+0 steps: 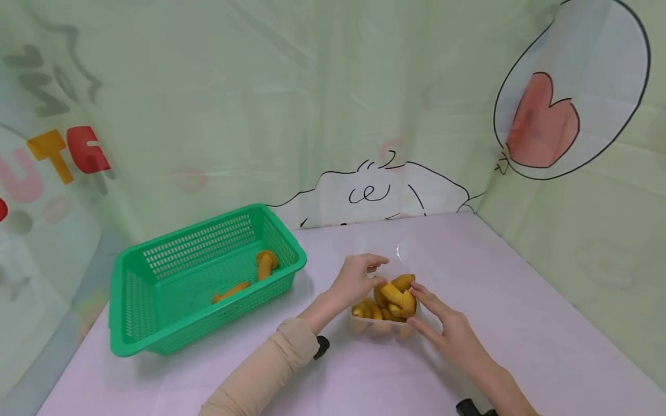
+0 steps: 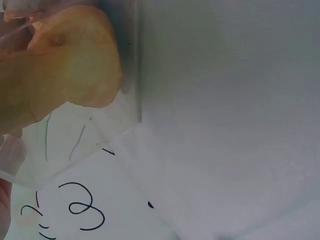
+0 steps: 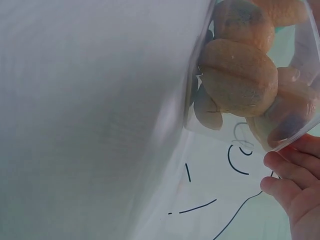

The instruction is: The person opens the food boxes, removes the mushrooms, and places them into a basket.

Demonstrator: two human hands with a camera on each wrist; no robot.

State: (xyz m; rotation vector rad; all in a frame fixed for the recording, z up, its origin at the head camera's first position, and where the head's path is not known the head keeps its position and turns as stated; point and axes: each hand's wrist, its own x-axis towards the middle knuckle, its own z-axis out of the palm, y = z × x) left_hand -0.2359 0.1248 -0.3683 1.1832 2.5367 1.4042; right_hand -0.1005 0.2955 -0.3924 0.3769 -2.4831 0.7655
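A clear plastic container [image 1: 382,329] stands on the table, heaped with several yellow-brown mushrooms [image 1: 398,297]. My left hand [image 1: 356,278] hovers at its left rear edge, fingers bent above the rim and thumb close to the heap. Only a sliver of that hand [image 2: 4,200] shows in the left wrist view, beside a large mushroom [image 2: 87,60] behind the clear wall. On the right side, my right hand [image 1: 454,329] rests its extended fingers against the rim and the outer mushrooms. In the right wrist view, its fingertips [image 3: 274,161] meet the container's edge near the mushrooms [image 3: 240,75].
To the left stands a green slotted basket [image 1: 208,320], with two mushrooms inside, one upright [image 1: 266,264] and one lying flat [image 1: 230,293]. The pale table [image 1: 322,381] meets a printed curtain [image 1: 260,115] at the back and sides.
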